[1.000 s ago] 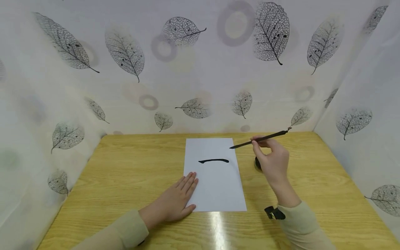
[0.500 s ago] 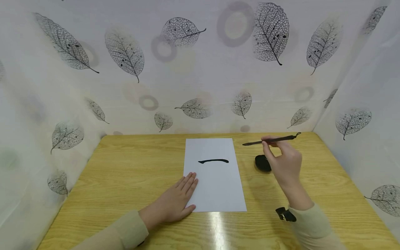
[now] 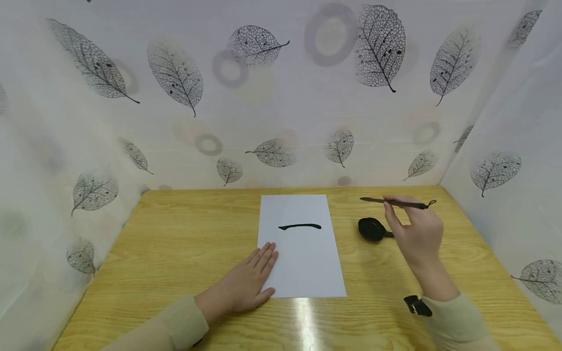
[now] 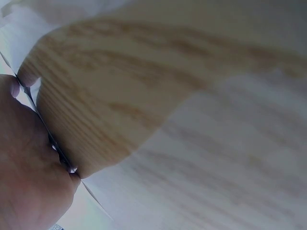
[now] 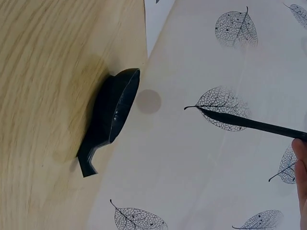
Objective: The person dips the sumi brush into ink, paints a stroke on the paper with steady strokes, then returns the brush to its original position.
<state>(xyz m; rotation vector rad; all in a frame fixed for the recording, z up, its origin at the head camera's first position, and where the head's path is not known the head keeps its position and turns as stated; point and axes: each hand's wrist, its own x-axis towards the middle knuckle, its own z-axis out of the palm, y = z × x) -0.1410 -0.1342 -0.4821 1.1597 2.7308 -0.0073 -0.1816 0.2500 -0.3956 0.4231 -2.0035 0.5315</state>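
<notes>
Pinched between the thumb and fingers of my right hand [image 3: 419, 234] is a dark writing brush [image 3: 404, 203], its tip pointing left and a small loop at its far end. It is held above the table, beyond a black ink dish [image 3: 371, 229] with a short handle. In the right wrist view the brush tip [image 5: 216, 116] shows apart from the dish [image 5: 111, 108]. My left hand [image 3: 248, 282] lies flat, fingers straight, on the lower left edge of a white sheet of paper [image 3: 307, 268]. One black horizontal stroke [image 3: 300, 226] marks the sheet.
A wood-grained table [image 3: 189, 224] carries the paper and the dish. Leaf-patterned white cloth [image 3: 290, 107] rises behind it and on both sides. The dish stands to the right of the sheet, with bare wood between them.
My right hand has moved right with the brush, away from the paper, and the ink dish has come into fuller view. My left hand stays in place on the sheet.
</notes>
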